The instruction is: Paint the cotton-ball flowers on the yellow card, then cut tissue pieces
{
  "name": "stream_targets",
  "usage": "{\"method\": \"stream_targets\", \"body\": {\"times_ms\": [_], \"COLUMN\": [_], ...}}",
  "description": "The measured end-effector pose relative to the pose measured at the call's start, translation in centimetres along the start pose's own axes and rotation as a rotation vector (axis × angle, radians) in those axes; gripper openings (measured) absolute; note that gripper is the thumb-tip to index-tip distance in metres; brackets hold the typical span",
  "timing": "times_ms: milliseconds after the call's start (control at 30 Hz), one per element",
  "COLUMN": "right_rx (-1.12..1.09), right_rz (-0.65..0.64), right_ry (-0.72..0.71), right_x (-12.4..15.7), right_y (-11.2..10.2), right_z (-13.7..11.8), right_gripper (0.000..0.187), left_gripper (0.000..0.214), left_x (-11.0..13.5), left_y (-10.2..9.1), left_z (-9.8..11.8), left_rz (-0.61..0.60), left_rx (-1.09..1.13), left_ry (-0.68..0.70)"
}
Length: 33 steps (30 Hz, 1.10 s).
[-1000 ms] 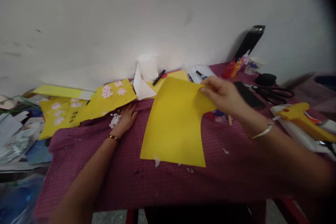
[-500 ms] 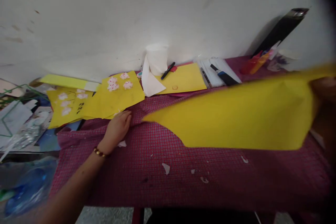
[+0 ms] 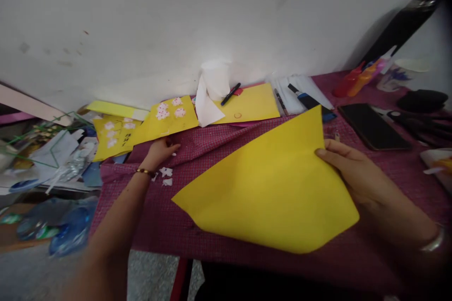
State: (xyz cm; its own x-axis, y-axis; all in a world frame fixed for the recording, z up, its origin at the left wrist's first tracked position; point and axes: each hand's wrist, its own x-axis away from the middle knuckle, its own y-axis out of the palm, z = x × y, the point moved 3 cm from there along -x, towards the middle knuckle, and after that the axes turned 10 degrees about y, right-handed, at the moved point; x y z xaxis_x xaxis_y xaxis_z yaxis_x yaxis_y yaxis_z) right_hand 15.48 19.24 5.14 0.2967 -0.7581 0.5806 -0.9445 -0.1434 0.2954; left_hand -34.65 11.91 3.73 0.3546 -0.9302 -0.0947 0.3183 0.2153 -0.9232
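Observation:
My right hand (image 3: 348, 169) pinches a large plain yellow paper sheet (image 3: 261, 188) at its right edge, thumb in front. The sheet is tilted and bent above the table, with its pointed corner to the left. My left hand (image 3: 160, 150) rests on the tablecloth with bent, slightly parted fingers, against the lower edge of a yellow sheet with white and pink flowers (image 3: 173, 120). No held thing shows in it. White paper scraps (image 3: 166, 176) lie just below that hand. Left of it are more decorated yellow sheets (image 3: 115, 138), overlapping.
Along the wall stand a white paper roll (image 3: 216, 80), a marker (image 3: 230, 94) on yellow paper (image 3: 257, 103), and red and orange bottles (image 3: 353, 82). A black phone (image 3: 374, 126) and black-handled scissors (image 3: 416, 124) lie at right. Clear plastic containers (image 3: 56, 225) sit lower left.
My right hand has brought the yellow sheet leftward and down toward the front of the table. My left hand has moved slightly up against the flowered sheet, and scraps now show below it.

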Motion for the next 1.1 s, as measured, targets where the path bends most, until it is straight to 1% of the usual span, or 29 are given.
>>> {"method": "stream_targets", "body": {"times_ms": [100,200,267,333,400,467,533,600,667,733,800,867,1000,1067,1100], "right_rx": [-0.032,-0.036,-0.029,-0.015,0.003,0.015,0.019,0.027,0.04,0.047,0.046,0.044,0.044,0.043,0.045], "right_rz": [-0.042,-0.077,-0.091,-0.095,-0.098,-0.1,-0.097,-0.094,-0.089,-0.07,-0.06,-0.067,-0.071,-0.065,-0.067], "right_ry": [0.051,0.066,0.062,0.061,0.062,0.06,0.046,0.029,0.021,0.019,0.014,0.005,-0.007,-0.007,-0.006], "right_x": [-0.4,-0.7,-0.7,-0.8,-0.8,-0.8,-0.7,-0.7,-0.9,-1.1,-1.3,-1.5,-1.6,-1.5,-1.4], "right_y": [-0.1,-0.2,-0.2,-0.3,-0.4,-0.5,-0.6,-0.6,-0.6,-0.6,-0.5,-0.5,-0.4,-0.3,-0.3], "right_z": [0.9,1.3,1.4,1.4,1.5,1.6,1.6,1.7,1.8,1.9,2.0,2.0,2.0,2.0,2.0], "right_gripper": [0.03,0.032,0.031,0.03,0.03,0.03,0.029,0.027,0.025,0.025,0.023,0.021,0.018,0.017,0.017], "left_gripper": [0.018,0.017,0.021,0.024,0.025,0.025,0.025,0.024,0.025,0.028,0.031,0.036,0.035,0.034,0.034], "left_x": [-0.2,0.0,0.5,1.4,2.8,4.7,6.9,9.1,10.7,11.6,11.8,11.2,8.6,7.0,6.2], "left_y": [0.6,0.0,-1.4,-3.4,-5.2,-6.1,-5.8,-4.6,-3.4,-2.6,-2.6,-3.0,-3.7,-3.4,-3.0], "left_z": [0.7,0.9,0.7,0.3,-0.1,-0.1,0.0,0.2,0.1,-0.2,-0.4,-0.2,1.2,2.1,2.5], "left_rz": [-0.047,-0.041,-0.017,0.016,0.039,0.034,0.003,-0.016,0.013,0.081,0.14,0.153,0.117,0.098,0.075], "left_rx": [0.073,0.113,0.133,0.177,0.245,0.308,0.321,0.292,0.224,0.121,0.01,-0.064,-0.191,-0.269,-0.274], "left_ry": [0.021,0.008,-0.022,-0.051,-0.072,-0.083,-0.078,-0.054,-0.028,-0.01,0.002,0.01,0.034,0.028,0.017]}}
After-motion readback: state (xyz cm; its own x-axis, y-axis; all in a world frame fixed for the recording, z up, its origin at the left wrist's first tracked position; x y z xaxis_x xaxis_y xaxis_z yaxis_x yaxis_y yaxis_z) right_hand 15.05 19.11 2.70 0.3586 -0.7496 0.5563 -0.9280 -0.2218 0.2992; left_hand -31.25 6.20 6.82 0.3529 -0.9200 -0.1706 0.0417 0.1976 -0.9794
